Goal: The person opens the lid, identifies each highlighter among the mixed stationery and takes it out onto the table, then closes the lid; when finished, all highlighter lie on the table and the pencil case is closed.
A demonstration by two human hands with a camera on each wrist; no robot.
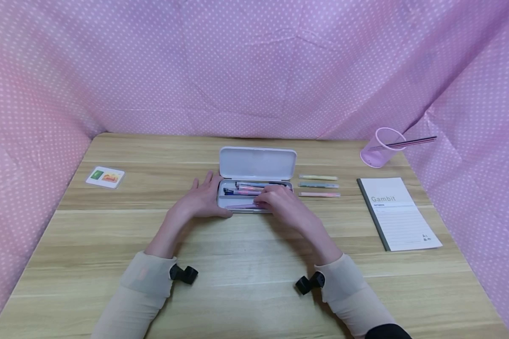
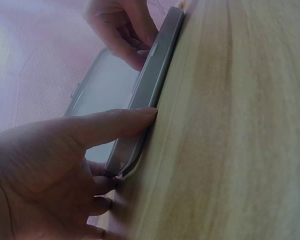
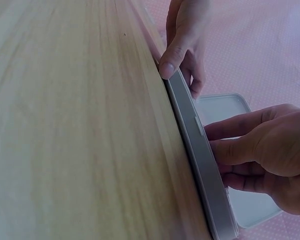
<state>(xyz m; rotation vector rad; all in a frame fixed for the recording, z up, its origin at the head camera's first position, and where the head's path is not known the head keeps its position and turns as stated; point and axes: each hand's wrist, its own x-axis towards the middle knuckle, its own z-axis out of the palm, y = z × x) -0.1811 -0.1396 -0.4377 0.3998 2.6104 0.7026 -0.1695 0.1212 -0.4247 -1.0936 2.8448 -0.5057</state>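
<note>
A white pencil case (image 1: 258,163) lies on the table with its lid raised at the back. Several pens (image 1: 248,192) fill its rear compartment. In the front compartment lies a slim purple pen (image 1: 242,206), its right end pinched by the fingertips of my right hand (image 1: 282,205). The right wrist view shows that hand (image 3: 275,150) reaching over the front wall (image 3: 192,137), which hides the fingertips. My left hand (image 1: 201,197) braces the case's left end with spread, fairly straight fingers. Its thumb (image 2: 122,122) presses along the front wall in the left wrist view.
Right of the case lie a yellow pen (image 1: 318,177), a green-blue pen (image 1: 319,185) and a pink pen (image 1: 319,194). Farther right are a notebook (image 1: 398,216) and a tilted pink cup (image 1: 375,155) holding dark sticks (image 1: 415,141). A sticker card (image 1: 105,177) lies far left.
</note>
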